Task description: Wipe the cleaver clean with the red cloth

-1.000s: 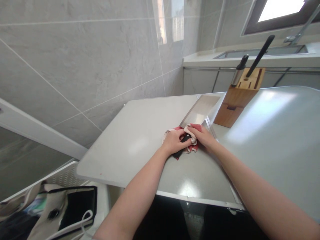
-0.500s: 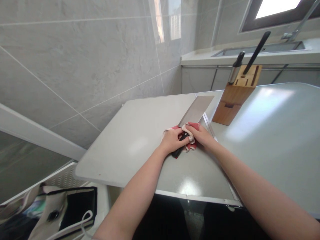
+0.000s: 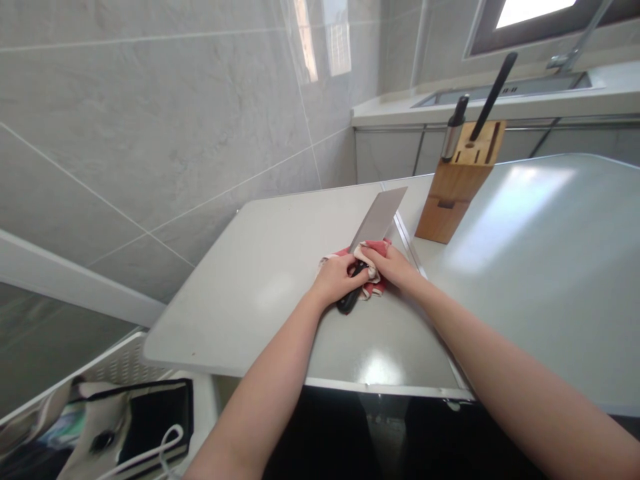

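Note:
A cleaver (image 3: 379, 217) with a broad steel blade and a black handle is held low over the white table (image 3: 270, 287), blade pointing away from me. My left hand (image 3: 334, 277) is closed around its handle. In my right hand (image 3: 393, 265) a red and white cloth (image 3: 374, 248) is bunched up, pressed against the cleaver where blade meets handle. Part of the cloth also shows under and beside my left hand. The fingers of my right hand are partly hidden by the cloth.
A wooden knife block (image 3: 445, 200) with two black-handled tools in it stands on the table, right of the blade. Behind are a counter with a sink (image 3: 505, 92) and a tap. A white basket (image 3: 203, 400) of cloth items sits at lower left; a tiled wall (image 3: 200, 100) borders the left.
The whole view has shifted slightly, so the table and knife block appear a little further left. Both hands keep hold of the cleaver and cloth with little visible change.

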`<state>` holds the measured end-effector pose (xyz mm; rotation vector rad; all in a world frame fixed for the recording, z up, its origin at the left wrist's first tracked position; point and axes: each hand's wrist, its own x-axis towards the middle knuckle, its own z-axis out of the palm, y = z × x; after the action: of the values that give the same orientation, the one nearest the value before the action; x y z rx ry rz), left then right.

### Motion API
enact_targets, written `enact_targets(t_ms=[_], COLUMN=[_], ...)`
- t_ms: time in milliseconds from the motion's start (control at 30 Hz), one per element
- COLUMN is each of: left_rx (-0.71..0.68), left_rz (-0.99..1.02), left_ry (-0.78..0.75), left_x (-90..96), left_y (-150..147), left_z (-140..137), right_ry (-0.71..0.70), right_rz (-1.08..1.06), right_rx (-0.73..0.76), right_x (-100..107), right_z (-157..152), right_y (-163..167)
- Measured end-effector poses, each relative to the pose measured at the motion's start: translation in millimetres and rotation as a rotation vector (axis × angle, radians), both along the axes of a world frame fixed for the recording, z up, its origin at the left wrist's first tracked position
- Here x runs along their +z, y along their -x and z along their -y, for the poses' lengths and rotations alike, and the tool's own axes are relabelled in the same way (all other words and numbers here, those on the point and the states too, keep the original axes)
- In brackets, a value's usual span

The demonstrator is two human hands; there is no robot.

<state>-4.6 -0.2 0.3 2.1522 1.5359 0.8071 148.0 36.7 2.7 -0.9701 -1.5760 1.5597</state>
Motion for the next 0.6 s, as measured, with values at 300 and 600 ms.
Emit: enact_targets(t_ms=[300,600], left_rx=[-0.008,0.001], left_rz=[0.012,-0.009], left_ry=[0.003,0.016], left_x=[0.3,1.5], left_y=[0.5,0.2], left_z=[0.3,0.3], right_ry=[-0.022,-0.075], right_rz=[0.044,0.114], right_rx=[-0.034,-0.057], right_x=[-7.5,-10.7], right_z=[-5.5,-8.9], right_y=[-0.8,-0.4])
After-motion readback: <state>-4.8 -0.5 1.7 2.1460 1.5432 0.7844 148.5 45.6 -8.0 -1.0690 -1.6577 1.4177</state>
